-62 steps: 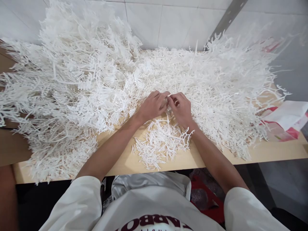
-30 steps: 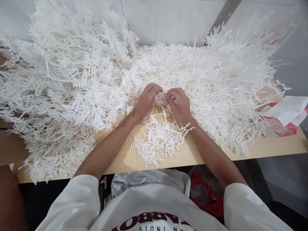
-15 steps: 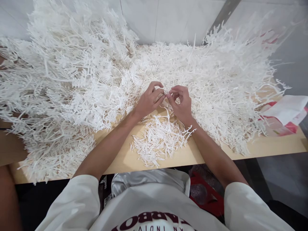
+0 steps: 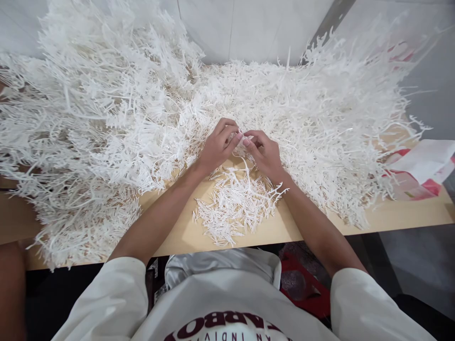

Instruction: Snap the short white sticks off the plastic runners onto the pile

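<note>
Above the middle of the table, my left hand (image 4: pixel 221 146) and my right hand (image 4: pixel 265 152) meet fingertip to fingertip. Both are closed in a pinch on a thin white plastic sprig (image 4: pixel 244 162), whose upper part is mostly hidden by the fingers. A curved strand of it hangs below the hands toward a small heap of short white plastic pieces (image 4: pixel 231 206) on the wood-coloured table (image 4: pixel 280 232). A branched white twig (image 4: pixel 279 192) sticks out of that heap beside my right forearm.
A tall pile of white branching plastic sprigs (image 4: pixel 106 109) covers the left side. Another spread of sprigs (image 4: pixel 330 128) fills the back and right. At the right edge lies a white and red plastic bag (image 4: pixel 419 170). A pale wall (image 4: pixel 256 28) stands behind. Another person's limb (image 4: pixel 12 289) shows at the lower left.
My fingertips have come closer together around the sprig. My right hand's fingers have shifted slightly left and lower; the heap and piles look the same.
</note>
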{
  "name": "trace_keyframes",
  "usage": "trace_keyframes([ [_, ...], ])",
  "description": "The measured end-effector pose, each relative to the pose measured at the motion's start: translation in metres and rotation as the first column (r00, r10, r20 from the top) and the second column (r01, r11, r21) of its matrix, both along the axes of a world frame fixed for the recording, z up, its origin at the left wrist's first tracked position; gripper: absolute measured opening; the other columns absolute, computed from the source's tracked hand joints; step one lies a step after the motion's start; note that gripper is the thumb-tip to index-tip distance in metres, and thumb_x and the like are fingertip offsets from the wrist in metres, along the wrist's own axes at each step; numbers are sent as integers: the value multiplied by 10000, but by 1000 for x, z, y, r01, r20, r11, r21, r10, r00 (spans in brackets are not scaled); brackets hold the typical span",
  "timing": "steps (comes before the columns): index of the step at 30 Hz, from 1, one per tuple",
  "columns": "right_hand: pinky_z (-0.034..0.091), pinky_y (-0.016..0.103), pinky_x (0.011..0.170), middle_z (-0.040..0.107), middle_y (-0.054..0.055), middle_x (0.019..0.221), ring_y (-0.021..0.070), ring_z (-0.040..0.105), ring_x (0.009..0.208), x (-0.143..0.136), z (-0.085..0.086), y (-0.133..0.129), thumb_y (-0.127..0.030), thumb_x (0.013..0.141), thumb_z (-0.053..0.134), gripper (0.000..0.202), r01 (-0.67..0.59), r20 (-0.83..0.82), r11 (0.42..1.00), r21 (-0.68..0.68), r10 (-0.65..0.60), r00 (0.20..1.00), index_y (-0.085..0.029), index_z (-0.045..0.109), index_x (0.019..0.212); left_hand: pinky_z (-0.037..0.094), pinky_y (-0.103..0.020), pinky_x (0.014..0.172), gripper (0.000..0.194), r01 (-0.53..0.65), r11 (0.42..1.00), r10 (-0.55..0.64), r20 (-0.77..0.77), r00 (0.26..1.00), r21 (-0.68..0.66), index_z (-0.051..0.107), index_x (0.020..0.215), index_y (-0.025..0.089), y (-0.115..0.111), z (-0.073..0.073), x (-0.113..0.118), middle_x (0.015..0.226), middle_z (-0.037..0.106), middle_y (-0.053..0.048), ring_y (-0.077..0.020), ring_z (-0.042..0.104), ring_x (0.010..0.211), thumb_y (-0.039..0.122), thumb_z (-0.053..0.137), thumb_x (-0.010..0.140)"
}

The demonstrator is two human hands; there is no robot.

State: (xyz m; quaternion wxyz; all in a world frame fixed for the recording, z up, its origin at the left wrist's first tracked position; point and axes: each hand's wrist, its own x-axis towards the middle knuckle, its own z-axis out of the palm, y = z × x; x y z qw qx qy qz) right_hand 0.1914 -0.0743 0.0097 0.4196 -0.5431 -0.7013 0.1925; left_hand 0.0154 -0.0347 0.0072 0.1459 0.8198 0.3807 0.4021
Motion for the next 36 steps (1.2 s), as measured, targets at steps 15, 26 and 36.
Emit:
trace_keyframes([
  [15,490,288,684,681,7,827,118,594,686,-1,1,0,-506,947,469,321,5,107,991,137,-20,994,-239,641,899,540,-315,768,407,41,998,-42,-19,999,-52,533,1078,225,-5,3,3,1186,589,-96,-162,625,994,493,236,1001],
  [26,423,256,584,593,-36,699,99,527,596,-2,0,-1,-419,922,528,202,38,41,994,107,-42,998,-239,530,830,512,-288,694,365,53,997,-58,-95,994,-53,536,1008,213,-7,5,2,1154,599,-86,-162,627,954,511,325,981],
  [36,319,269,479,464,-29,575,102,395,516,-6,9,-15,-168,859,445,200,-254,394,837,485,50,918,-227,404,672,489,-315,678,431,-143,988,136,113,984,57,522,903,216,10,-8,-2,881,597,-42,-148,582,788,548,258,983],
])
